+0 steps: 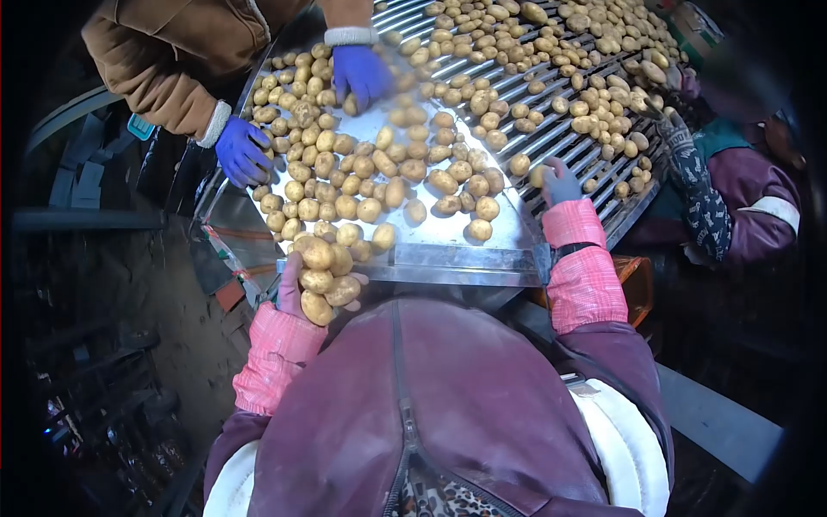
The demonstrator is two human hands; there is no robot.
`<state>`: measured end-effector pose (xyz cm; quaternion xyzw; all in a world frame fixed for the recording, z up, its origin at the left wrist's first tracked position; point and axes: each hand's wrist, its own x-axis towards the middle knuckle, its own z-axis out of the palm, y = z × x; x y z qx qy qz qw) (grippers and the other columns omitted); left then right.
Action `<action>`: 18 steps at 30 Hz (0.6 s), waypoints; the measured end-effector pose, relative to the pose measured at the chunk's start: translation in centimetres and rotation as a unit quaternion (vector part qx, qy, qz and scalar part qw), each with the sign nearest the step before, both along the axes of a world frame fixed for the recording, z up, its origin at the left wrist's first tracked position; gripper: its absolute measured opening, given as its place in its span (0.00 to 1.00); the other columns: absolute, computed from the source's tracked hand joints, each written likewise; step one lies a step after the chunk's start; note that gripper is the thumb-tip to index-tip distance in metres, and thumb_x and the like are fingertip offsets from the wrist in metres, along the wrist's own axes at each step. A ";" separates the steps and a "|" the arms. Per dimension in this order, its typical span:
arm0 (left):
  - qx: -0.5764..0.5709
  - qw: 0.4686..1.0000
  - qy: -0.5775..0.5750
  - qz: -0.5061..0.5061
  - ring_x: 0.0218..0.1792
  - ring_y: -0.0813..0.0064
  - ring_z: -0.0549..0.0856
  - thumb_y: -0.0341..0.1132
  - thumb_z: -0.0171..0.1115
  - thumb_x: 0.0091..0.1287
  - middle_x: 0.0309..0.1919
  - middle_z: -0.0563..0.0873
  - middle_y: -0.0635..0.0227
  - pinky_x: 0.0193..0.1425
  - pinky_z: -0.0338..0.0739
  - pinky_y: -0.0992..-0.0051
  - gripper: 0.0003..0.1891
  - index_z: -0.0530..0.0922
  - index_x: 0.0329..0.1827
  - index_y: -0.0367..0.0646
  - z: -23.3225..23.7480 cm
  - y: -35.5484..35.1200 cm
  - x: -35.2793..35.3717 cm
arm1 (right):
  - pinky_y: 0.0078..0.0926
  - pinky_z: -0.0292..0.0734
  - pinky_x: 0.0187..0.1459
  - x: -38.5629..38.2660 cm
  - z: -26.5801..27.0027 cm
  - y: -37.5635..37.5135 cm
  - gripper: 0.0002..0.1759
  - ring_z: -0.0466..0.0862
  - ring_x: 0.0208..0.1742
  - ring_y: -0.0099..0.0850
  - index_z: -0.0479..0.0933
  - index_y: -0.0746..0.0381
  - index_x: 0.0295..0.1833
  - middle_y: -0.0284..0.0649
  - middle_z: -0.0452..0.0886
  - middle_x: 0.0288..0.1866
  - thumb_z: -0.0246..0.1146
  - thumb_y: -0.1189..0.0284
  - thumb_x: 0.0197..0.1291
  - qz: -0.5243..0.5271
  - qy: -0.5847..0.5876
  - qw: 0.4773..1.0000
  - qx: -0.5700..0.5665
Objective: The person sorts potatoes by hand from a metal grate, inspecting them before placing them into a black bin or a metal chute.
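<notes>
Below the front left corner of the metal table (469,257), my left hand (290,289) cups several yellow potatoes (317,282). Its thumb side shows left of the pile and fingertips show on the right; the palm is hidden beneath. My right hand (562,183) is at the table's right side, by the metal rollers (517,138), with its fingers closed around a single potato (539,177). Many loose potatoes (346,207) lie on the table between my hands, thickest along the left side.
Across the table, a person in a brown jacket reaches in with two blue-gloved hands (244,152) (362,76). At the right, another person's patterned sleeve (706,198) and gloved hand (672,125) are beside the rollers. An orange crate (637,291) stands below the table's right side.
</notes>
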<state>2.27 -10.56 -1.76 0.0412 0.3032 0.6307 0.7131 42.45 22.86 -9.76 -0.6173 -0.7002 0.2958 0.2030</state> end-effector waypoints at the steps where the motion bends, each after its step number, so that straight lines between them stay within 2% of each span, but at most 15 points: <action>1: 0.005 1.000 -0.001 0.000 0.59 0.41 0.78 0.66 0.53 0.68 0.65 0.73 0.51 0.56 0.79 0.45 0.40 0.62 0.74 0.46 -0.1 0.1 -0.1 | 0.30 0.77 0.54 -1.8 -0.3 0.0 0.24 0.82 0.50 0.35 0.72 0.63 0.66 0.44 0.80 0.54 0.59 0.72 0.65 0.008 0.140 0.990 -0.030; 2: 0.009 1.000 0.000 -0.006 0.60 0.42 0.78 0.66 0.53 0.68 0.65 0.73 0.50 0.57 0.79 0.45 0.40 0.63 0.73 0.46 -0.1 0.1 -0.2 | 0.27 0.77 0.52 -4.0 -0.3 -0.4 0.23 0.82 0.48 0.31 0.72 0.65 0.66 0.41 0.80 0.53 0.58 0.74 0.65 0.017 0.278 0.958 -0.060; 4: 0.015 1.000 0.003 -0.014 0.60 0.44 0.78 0.66 0.53 0.68 0.65 0.73 0.49 0.58 0.78 0.45 0.40 0.63 0.73 0.46 0.1 -0.2 -0.5 | 0.18 0.74 0.47 -7.9 1.8 -1.5 0.22 0.78 0.45 0.21 0.71 0.69 0.66 0.33 0.79 0.49 0.58 0.77 0.67 0.031 0.391 0.919 -0.032; 5: 0.004 1.000 0.010 0.015 0.58 0.42 0.79 0.67 0.52 0.68 0.64 0.74 0.47 0.55 0.79 0.45 0.39 0.64 0.72 0.47 0.0 -0.5 -0.3 | 0.16 0.73 0.43 -9.9 3.7 -2.9 0.20 0.77 0.43 0.18 0.73 0.67 0.65 0.33 0.79 0.46 0.58 0.77 0.67 0.023 0.403 0.912 -0.070; 6: 0.001 0.999 0.018 0.030 0.56 0.41 0.80 0.67 0.50 0.68 0.65 0.74 0.47 0.49 0.81 0.47 0.40 0.63 0.73 0.47 0.0 -0.8 -0.4 | 0.16 0.73 0.42 -11.3 5.0 -4.5 0.18 0.76 0.43 0.18 0.76 0.64 0.62 0.32 0.79 0.47 0.57 0.76 0.68 0.059 0.370 0.925 -0.059; 7: 0.000 0.999 0.027 0.044 0.54 0.40 0.81 0.68 0.48 0.69 0.66 0.74 0.47 0.44 0.83 0.49 0.41 0.61 0.75 0.47 -0.1 -1.2 -0.4 | 0.20 0.75 0.41 -12.0 5.1 -5.5 0.17 0.79 0.41 0.22 0.78 0.61 0.60 0.34 0.80 0.45 0.59 0.75 0.67 0.106 0.263 0.959 -0.026; 8: 0.002 0.998 0.027 0.053 0.54 0.40 0.82 0.68 0.47 0.69 0.66 0.74 0.48 0.43 0.83 0.49 0.40 0.61 0.75 0.47 -0.3 -1.7 -0.4 | 0.24 0.78 0.40 -12.5 5.2 -6.4 0.16 0.82 0.40 0.26 0.80 0.58 0.58 0.36 0.81 0.44 0.60 0.75 0.65 0.152 0.152 0.976 0.008; 9: 0.004 0.998 0.026 0.062 0.53 0.40 0.82 0.68 0.47 0.69 0.66 0.74 0.48 0.43 0.84 0.49 0.40 0.61 0.75 0.48 -0.5 -2.2 -0.5 | 0.28 0.79 0.40 -13.1 5.4 -7.6 0.16 0.83 0.40 0.32 0.79 0.56 0.57 0.38 0.80 0.46 0.61 0.75 0.64 0.202 0.079 0.974 0.070; 11: 0.012 0.997 0.012 0.071 0.55 0.40 0.81 0.67 0.48 0.69 0.64 0.74 0.48 0.50 0.81 0.47 0.36 0.65 0.71 0.51 -0.4 -3.4 -1.0 | 0.36 0.81 0.40 -14.2 6.0 -9.6 0.18 0.85 0.40 0.42 0.78 0.52 0.57 0.43 0.79 0.49 0.62 0.75 0.60 0.297 -0.065 0.933 0.192; 14: -0.028 0.996 0.011 0.082 0.54 0.42 0.81 0.67 0.47 0.70 0.63 0.75 0.50 0.50 0.82 0.48 0.34 0.67 0.70 0.53 1.1 -4.7 -1.5 | 0.45 0.80 0.38 -16.4 7.8 -10.5 0.15 0.83 0.42 0.45 0.76 0.50 0.49 0.42 0.75 0.50 0.66 0.71 0.56 0.345 -0.149 0.913 0.160; 15: -0.061 0.993 0.022 0.098 0.53 0.43 0.83 0.68 0.48 0.69 0.64 0.75 0.49 0.45 0.83 0.51 0.37 0.65 0.72 0.53 1.2 -5.0 -1.5 | 0.48 0.81 0.41 -16.9 6.9 -9.7 0.22 0.84 0.45 0.51 0.73 0.50 0.58 0.45 0.71 0.63 0.63 0.74 0.56 0.383 -0.199 0.893 0.128; 17: -0.114 0.984 0.042 0.130 0.50 0.44 0.85 0.70 0.49 0.66 0.65 0.76 0.46 0.34 0.86 0.55 0.42 0.61 0.76 0.52 0.5 -5.5 -1.3 | 0.50 0.81 0.40 -17.8 3.2 -8.1 0.21 0.84 0.44 0.52 0.73 0.49 0.57 0.44 0.71 0.64 0.62 0.72 0.57 0.387 -0.183 0.884 0.191; 18: -0.115 0.984 0.040 0.129 0.50 0.44 0.85 0.70 0.50 0.66 0.65 0.76 0.46 0.34 0.86 0.54 0.42 0.61 0.76 0.52 0.5 -5.7 -1.4 | 0.50 0.81 0.40 -18.5 2.3 -7.2 0.20 0.84 0.43 0.52 0.73 0.48 0.57 0.44 0.71 0.64 0.62 0.72 0.57 0.387 -0.174 0.878 0.219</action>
